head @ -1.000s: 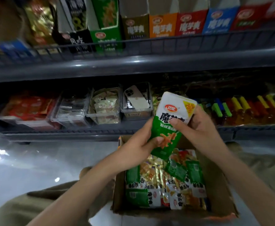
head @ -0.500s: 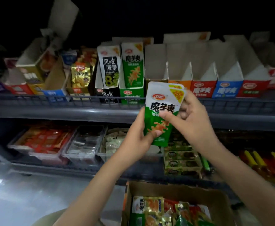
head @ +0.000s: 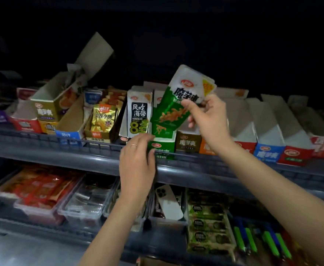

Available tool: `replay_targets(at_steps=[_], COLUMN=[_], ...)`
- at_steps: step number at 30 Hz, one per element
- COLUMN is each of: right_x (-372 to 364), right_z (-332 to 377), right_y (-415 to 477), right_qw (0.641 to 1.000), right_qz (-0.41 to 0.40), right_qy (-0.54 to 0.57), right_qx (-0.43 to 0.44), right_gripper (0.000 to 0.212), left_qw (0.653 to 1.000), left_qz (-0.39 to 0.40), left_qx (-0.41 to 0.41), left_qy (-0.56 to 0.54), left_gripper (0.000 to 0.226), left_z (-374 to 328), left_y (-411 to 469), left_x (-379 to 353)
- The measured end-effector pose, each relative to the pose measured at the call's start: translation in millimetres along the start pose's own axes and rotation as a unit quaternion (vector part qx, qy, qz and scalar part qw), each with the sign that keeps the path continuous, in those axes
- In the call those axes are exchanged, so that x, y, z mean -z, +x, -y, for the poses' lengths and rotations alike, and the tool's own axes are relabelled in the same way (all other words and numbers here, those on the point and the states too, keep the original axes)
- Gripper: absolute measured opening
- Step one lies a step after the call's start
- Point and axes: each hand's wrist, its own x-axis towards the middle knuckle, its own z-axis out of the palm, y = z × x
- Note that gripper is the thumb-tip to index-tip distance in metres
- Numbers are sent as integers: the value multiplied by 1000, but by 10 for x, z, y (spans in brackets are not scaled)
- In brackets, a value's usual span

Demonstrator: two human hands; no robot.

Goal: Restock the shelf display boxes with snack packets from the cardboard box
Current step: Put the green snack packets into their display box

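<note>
My right hand (head: 207, 114) pinches a stack of green and white snack packets (head: 178, 100), tilted, just above the green display box (head: 162, 145) on the upper shelf. The lower end of the packets reaches into the box opening. My left hand (head: 138, 160) grips the front left edge of that green box, fingers curled over its rim. Only the top rim of the cardboard box (head: 153, 262) shows at the bottom edge.
A black and white display box (head: 138, 114) stands left of the green one. Brown (head: 188, 144), orange, red, blue (head: 268, 152) and red boxes stand in a row to the right. The lower shelf holds clear bins (head: 84, 206), a phone (head: 168, 200) and green lighters (head: 253, 239).
My view rose from the cardboard box to the shelf. My right hand carried the packets up and right to the green box. My left hand let go of them and took hold of the box front.
</note>
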Motion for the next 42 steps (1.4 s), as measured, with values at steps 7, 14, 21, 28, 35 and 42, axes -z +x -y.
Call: replay_targets(at_steps=[7, 14, 21, 28, 35, 42], right_x=[-160, -349, -338, -414, -398, -371], right_z=[-445, -660, -636, -673, -654, -663], right_y=[239, 450, 568, 551, 525, 409], right_qw=[986, 955, 899, 868, 922, 861], right_qz=[127, 114, 88, 61, -38, 162], right_qy=[-105, -265, -426, -492, -377, -482], right_qx=[-7, -73, -47, 11, 75, 17], right_gripper=[25, 27, 13, 27, 21, 29], left_qw=[990, 990, 988, 986, 986, 985], left_qz=[55, 61, 78, 96, 97, 106], left_qx=[-82, -116, -123, -124, -128, -125], left_qy=[103, 59, 45, 51, 54, 58], left_gripper=[30, 27, 31, 36, 37, 38], left_z=[153, 300, 337, 349, 354, 344], left_y=[95, 176, 162, 147, 154, 135], left_x=[-73, -30, 7, 21, 16, 19])
